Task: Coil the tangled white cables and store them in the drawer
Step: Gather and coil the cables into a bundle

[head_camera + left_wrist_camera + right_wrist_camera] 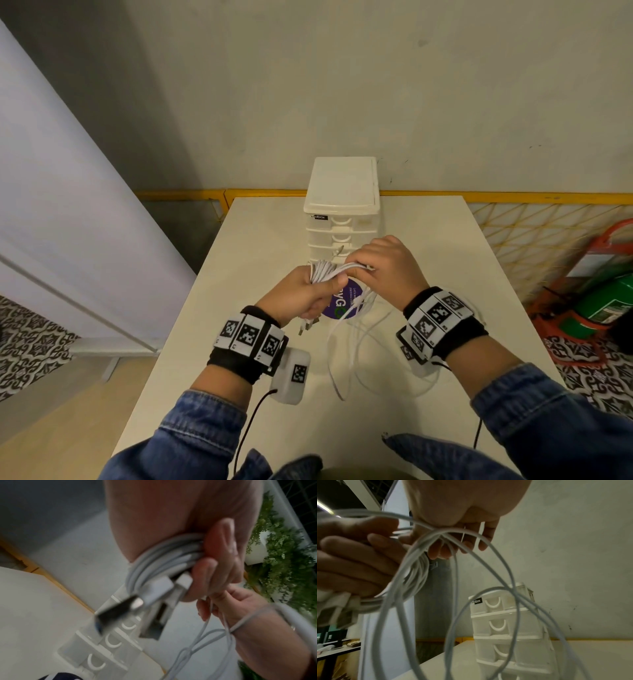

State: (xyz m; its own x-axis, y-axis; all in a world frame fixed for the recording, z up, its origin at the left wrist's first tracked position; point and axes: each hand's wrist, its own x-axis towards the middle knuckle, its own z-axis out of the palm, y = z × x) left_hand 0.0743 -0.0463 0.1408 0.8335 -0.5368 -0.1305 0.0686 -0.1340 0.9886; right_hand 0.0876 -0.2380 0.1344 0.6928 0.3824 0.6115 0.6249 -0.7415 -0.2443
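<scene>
Over the middle of the white table (260, 240), my left hand (308, 291) grips a bundle of coiled white cables (323, 270), with USB plugs (306, 325) sticking out below the fist. The left wrist view shows the coil (164, 559) wrapped in the fingers and the plugs (159, 588) pointing down. My right hand (380, 267) pinches cable strands beside the coil. Loose loops (346, 356) hang from it onto the table and sweep across the right wrist view (453, 588). Behind the hands stands the white drawer unit (342, 205), all its drawers closed (503, 622).
A purple round sticker (342, 301) lies on the table under the hands. A yellow mesh fence (513, 226) runs behind the table, with a green cylinder (613, 301) on an orange stand at the right. A grey wall panel stands at the left.
</scene>
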